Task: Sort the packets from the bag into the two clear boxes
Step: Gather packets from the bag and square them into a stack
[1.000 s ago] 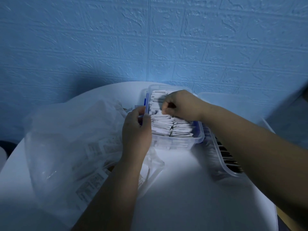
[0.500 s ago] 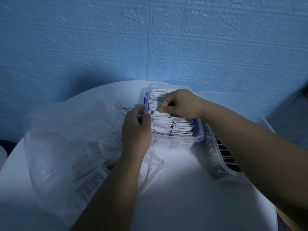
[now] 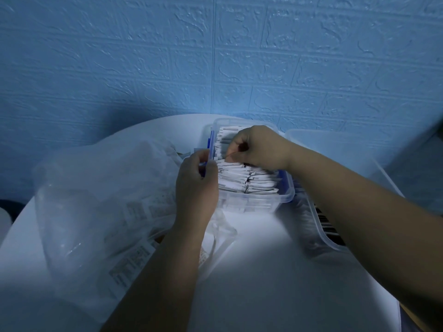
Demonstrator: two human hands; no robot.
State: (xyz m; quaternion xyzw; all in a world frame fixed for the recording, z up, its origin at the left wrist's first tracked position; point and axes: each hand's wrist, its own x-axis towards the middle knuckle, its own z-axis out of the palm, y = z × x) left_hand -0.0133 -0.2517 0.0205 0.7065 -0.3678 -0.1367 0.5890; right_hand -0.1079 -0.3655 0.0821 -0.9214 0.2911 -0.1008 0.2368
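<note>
1. I see the right hand [image 3: 260,147] pinching a packet [image 3: 229,163] by its top edge, inside the left clear box [image 3: 285,198].
2. The left hand [image 3: 196,185] grips that box's left wall.
3. The packets [image 3: 254,182] stand edgewise, long axes crosswise.
4. The bag [image 3: 96,188] lies just left.

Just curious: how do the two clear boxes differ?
The middle box is packed with white packets; the right box shows dark-striped contents. The left hand and right hand work at the middle box; neither is at the right box. Both are clear plastic.
</note>
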